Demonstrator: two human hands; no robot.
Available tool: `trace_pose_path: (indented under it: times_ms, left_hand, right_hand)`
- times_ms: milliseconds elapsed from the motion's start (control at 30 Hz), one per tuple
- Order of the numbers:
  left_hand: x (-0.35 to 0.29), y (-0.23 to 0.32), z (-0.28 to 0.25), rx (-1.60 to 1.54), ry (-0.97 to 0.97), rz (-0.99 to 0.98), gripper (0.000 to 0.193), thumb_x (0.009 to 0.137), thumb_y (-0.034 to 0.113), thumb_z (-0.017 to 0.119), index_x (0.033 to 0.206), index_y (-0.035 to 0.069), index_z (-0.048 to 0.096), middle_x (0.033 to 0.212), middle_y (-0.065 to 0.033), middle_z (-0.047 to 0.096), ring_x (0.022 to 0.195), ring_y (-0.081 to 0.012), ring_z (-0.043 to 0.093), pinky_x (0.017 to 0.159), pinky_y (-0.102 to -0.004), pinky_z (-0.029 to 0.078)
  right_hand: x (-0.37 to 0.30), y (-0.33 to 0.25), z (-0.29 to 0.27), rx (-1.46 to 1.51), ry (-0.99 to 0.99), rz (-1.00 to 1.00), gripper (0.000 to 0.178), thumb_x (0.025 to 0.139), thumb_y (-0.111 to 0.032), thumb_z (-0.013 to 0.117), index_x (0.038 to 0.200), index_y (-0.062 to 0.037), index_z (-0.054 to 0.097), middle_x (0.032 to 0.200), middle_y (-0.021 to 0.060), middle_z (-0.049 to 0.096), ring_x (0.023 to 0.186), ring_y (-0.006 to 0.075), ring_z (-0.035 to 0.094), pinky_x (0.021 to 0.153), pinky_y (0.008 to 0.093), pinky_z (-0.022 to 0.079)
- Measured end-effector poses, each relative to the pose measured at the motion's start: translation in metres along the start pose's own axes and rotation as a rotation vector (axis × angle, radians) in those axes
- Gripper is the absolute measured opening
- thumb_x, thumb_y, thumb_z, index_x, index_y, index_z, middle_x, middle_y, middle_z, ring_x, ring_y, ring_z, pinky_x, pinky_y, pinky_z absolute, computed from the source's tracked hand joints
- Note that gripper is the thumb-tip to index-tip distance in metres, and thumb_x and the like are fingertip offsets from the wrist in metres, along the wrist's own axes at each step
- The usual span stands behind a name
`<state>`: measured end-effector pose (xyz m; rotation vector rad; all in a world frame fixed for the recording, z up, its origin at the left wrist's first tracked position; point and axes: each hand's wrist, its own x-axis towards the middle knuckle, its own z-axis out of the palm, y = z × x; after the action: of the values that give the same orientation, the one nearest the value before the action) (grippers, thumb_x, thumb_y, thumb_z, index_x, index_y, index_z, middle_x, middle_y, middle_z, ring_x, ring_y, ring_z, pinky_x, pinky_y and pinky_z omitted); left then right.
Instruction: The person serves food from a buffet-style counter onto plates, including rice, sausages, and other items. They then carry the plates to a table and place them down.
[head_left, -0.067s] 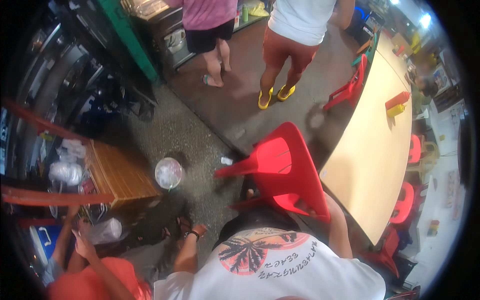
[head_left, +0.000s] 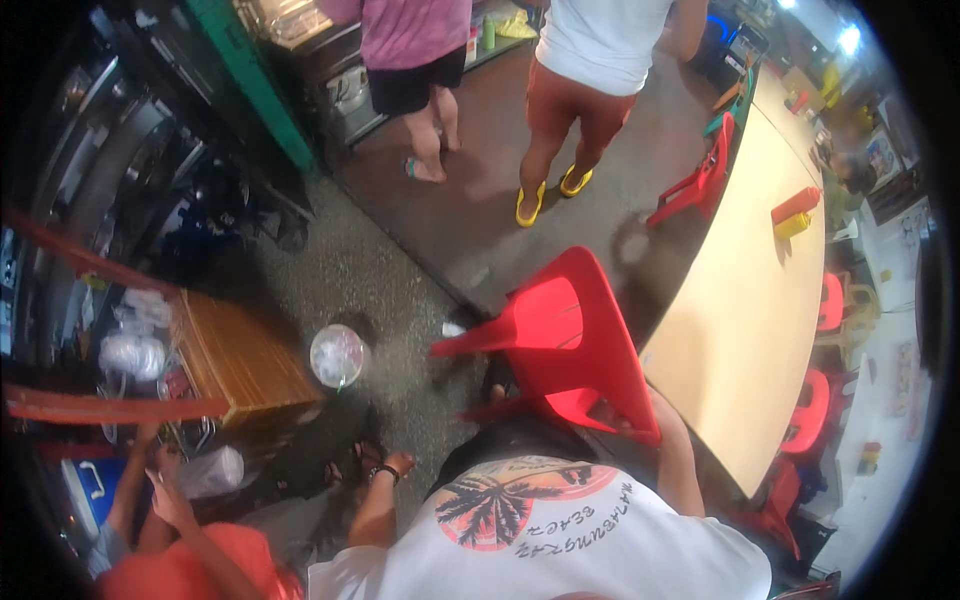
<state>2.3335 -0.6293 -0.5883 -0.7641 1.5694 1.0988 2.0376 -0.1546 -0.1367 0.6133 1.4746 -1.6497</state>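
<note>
A red plastic chair (head_left: 570, 340) is tipped over in front of me, its legs pointing left. My right hand (head_left: 612, 422) grips the chair at its near edge, partly hidden behind the red plastic. Low to the left, away from the chair, my left hand (head_left: 398, 464) hangs loosely with a dark bracelet at the wrist. Nothing shows in it, and its fingers look relaxed and slightly apart. The chair's back lies close beside the edge of a long pale table (head_left: 740, 330).
A round tub (head_left: 339, 356) stands on the floor beside a wooden cabinet (head_left: 235, 350). At lower left, a person in orange (head_left: 200, 555) handles a clear plastic bag (head_left: 212, 470). Two people stand ahead. A red chair (head_left: 700, 180) and red and yellow bottles (head_left: 793, 213) are farther right.
Very little differs. The hands of the person in orange and the plastic bag have shifted slightly. My right hand keeps its hold on the chair.
</note>
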Motion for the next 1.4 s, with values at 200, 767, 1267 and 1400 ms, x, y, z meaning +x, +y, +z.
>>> trace_pose_path:
  times_ms: [200,767,1267,1400]
  left_hand:
    - [-0.055,0.225,-0.052,-0.153,0.256,0.021,0.024,0.085,0.021,0.055,0.103,0.006,0.061,0.083,-0.0020,0.064,0.067,-0.0171,0.060,0.055,-0.0322,0.047]
    - [0.066,0.593,-0.308,0.237,0.019,-0.024,0.026,0.082,0.021,0.057,0.099,0.004,0.062,0.092,-0.0104,0.065,0.083,-0.0225,0.062,0.073,-0.0347,0.049]
    - [0.083,1.119,-0.350,0.269,-0.002,0.509,0.034,0.085,0.021,0.056,0.114,0.003,0.058,0.095,-0.0100,0.065,0.080,-0.0177,0.061,0.072,-0.0315,0.050]
    - [0.130,1.202,-0.347,0.624,0.029,0.535,0.038,0.083,0.027,0.056,0.115,0.007,0.060,0.108,-0.0129,0.063,0.098,-0.0246,0.061,0.086,-0.0364,0.047]
  right_hand:
    - [0.102,-0.102,-0.048,0.223,0.027,0.006,0.027,0.087,-0.023,0.049,0.076,0.0011,0.056,0.051,0.0069,0.047,0.036,0.0142,0.042,0.034,0.0265,0.033]
    - [0.323,-0.220,-0.228,0.180,0.576,-0.038,0.036,0.086,-0.032,0.046,0.069,-0.0016,0.056,0.047,0.0072,0.047,0.036,0.0179,0.044,0.033,0.0313,0.035]
    - [0.388,-0.510,-0.224,-0.296,1.477,-0.590,0.017,0.079,0.003,0.055,0.096,0.0006,0.053,0.093,0.0140,0.050,0.087,0.0279,0.053,0.077,0.0372,0.043]
    - [0.464,-0.605,-0.238,-0.433,1.268,-0.489,0.027,0.073,0.002,0.058,0.099,-0.0032,0.052,0.090,0.0107,0.046,0.078,0.0258,0.050,0.073,0.0366,0.043]
